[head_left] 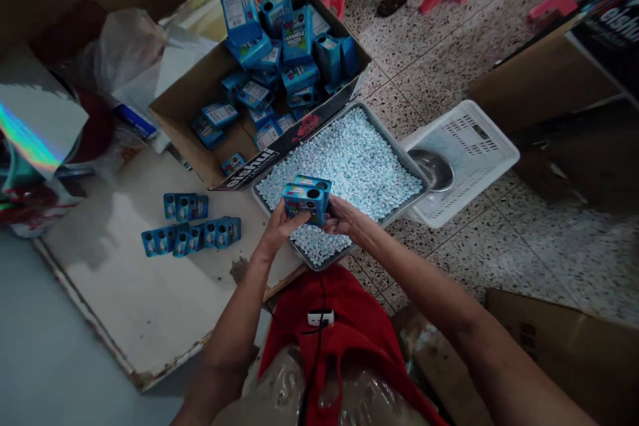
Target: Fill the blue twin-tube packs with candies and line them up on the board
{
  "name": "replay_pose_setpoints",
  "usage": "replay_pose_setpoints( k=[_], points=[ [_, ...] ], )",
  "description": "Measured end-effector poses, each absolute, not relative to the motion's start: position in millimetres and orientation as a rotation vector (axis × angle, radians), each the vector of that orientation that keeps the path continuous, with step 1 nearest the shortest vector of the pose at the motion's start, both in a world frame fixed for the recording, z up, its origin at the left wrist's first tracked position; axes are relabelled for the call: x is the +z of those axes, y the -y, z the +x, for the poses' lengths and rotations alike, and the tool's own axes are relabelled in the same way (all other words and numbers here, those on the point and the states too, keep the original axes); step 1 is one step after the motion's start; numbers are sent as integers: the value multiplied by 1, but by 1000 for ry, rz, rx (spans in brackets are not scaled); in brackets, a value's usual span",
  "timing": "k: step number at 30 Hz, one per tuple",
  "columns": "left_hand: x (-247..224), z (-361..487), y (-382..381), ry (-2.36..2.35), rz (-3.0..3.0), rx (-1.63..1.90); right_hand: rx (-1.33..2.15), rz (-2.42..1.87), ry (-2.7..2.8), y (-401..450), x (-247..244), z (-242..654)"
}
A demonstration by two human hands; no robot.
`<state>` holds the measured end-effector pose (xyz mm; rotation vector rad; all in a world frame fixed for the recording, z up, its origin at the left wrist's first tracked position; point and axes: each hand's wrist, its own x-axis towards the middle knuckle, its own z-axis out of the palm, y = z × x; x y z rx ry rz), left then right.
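White tabletop [104, 306] lay bare from its chipped left edge to the rows of packs [232, 231]; a carton [200, 90] walled the far side, and a tray [424, 180] of pellets [359, 153] lined the right edge, near a basket [472, 196]. Over the tray, arms converging, left grip [278, 229], thumb across the front, and right grip [342, 216], fingers curled alongside, held two blue boxes [305, 202] together.
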<state>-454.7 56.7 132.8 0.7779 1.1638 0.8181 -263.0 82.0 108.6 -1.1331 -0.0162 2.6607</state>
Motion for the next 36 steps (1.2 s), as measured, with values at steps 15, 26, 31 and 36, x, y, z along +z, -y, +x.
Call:
replay_pose_setpoints(
  k=[15,26,31,36],
  points=[
    [145,-429,-28,-1376,654,1015,1837,-1186,1304,-47,126,-249],
    [154,-413,-18,-1498,539,1031,1866,-1167,1216,-23,108,-255],
    [146,-451,-4,-1572,555,1049,1710,-1149,1449,-38,109,-238],
    [140,-498,-12,-1697,525,1118,1171,-1305,1769,-142,91,-229]
  ],
)
